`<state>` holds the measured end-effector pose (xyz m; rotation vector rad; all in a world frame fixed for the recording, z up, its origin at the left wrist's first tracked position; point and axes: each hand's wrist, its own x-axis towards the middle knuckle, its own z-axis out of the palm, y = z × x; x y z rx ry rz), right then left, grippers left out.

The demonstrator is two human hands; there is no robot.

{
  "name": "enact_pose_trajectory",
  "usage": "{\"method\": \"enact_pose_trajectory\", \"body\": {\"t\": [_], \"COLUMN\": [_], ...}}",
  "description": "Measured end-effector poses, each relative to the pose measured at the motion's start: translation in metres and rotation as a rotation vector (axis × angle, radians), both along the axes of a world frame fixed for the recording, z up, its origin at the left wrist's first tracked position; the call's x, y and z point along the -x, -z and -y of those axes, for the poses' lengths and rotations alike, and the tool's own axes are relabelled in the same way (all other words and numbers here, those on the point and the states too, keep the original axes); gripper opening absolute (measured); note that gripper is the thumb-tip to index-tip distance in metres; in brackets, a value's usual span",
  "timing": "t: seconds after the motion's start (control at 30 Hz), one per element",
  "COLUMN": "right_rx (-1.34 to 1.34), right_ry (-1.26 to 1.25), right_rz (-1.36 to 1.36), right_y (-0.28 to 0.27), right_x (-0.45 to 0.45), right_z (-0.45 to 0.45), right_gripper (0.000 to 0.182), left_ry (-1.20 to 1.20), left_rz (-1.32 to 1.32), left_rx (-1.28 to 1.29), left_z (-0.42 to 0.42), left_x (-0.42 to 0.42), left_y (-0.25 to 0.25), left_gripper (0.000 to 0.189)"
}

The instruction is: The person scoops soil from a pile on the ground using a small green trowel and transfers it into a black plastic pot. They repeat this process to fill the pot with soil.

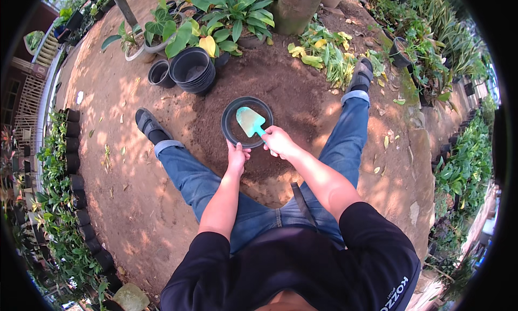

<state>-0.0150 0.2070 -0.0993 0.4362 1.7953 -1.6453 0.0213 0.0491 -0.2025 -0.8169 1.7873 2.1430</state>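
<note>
A round black plastic plant pot (226, 126) stands between my legs, over a patch of loose dark soil (297, 96). My left hand (238, 157) grips its near rim, thumb on top. With my right hand (278, 141) I hold a green hand trowel (249, 120) by its handle. The trowel's blade lies over the mouth of the pot and looks bare apart from a thin brownish film. Brown soil shows inside the pot below the blade; how deep it reaches I cannot tell.
Stacked black pots (193, 70) and a smaller black pot (161, 74) stand beyond the soil, left of centre. Potted leafy plants (243, 21) and a tree trunk (297, 11) are behind. Wilted cut greenery (334, 52) lies near my right foot. Rows of potted seedlings (60, 197) line the left.
</note>
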Motion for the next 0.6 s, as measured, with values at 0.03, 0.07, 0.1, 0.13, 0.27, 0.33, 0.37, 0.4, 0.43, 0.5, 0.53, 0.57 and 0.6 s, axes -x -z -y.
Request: {"method": "enact_pose_trajectory", "body": {"t": [0.03,0.07,0.1,0.13,0.27,0.33,0.37,0.4,0.43,0.5,0.53,0.57,0.6], "right_rx": [-0.012,0.033,0.075,0.117,0.120,0.151,0.166,0.181,0.196,0.203,0.209,0.216,0.191], "right_ry": [-0.010,0.028,0.060,0.094,0.090,0.119,0.131,0.150,0.169,0.165,0.162,0.159,0.178], "right_rz": [0.009,0.007,0.012,0.016,0.108,0.093,0.085,0.089,0.093,0.127,0.149,0.171,0.163], "right_y": [0.002,0.002,0.005,0.007,0.014,0.008,0.006,0.007,0.008,0.016,0.016,0.015,0.005], "right_x": [0.002,0.005,0.006,0.007,0.011,0.007,0.005,0.006,0.008,0.010,0.008,0.006,-0.001], "right_z": [-0.002,-0.004,-0.007,-0.010,-0.016,-0.017,-0.017,-0.020,-0.022,-0.023,-0.023,-0.023,-0.019], "right_gripper": [0.020,0.020,0.019,0.019,0.018,0.019,0.019,0.019,0.019,0.020,0.021,0.021,0.022], "left_ry": [0.017,0.035,0.048,0.031,-0.010,-0.022,-0.016,-0.007,-0.008,-0.011,-0.013,-0.009,-0.005], "left_rz": [-0.004,-0.008,-0.005,-0.009,-0.027,-0.042,-0.054,-0.061,-0.067,-0.088,-0.073,-0.078,-0.079], "left_rx": [0.016,0.031,0.045,0.021,-0.032,-0.036,-0.035,-0.037,-0.042,-0.052,-0.051,-0.044,-0.037], "left_z": [0.000,0.000,0.000,0.000,-0.001,-0.001,0.001,0.000,-0.001,-0.002,-0.001,-0.001,-0.001], "left_x": [0.001,0.001,-0.002,-0.004,-0.006,-0.007,-0.007,-0.010,-0.011,-0.008,-0.007,-0.009,-0.014], "left_y": [-0.001,-0.002,-0.001,0.000,0.004,0.006,0.007,0.007,0.008,0.009,0.009,0.010,0.010], "left_gripper": [0.048,0.049,0.050,0.050,0.052,0.053,0.054,0.054,0.055,0.056,0.056,0.054,0.052]}}
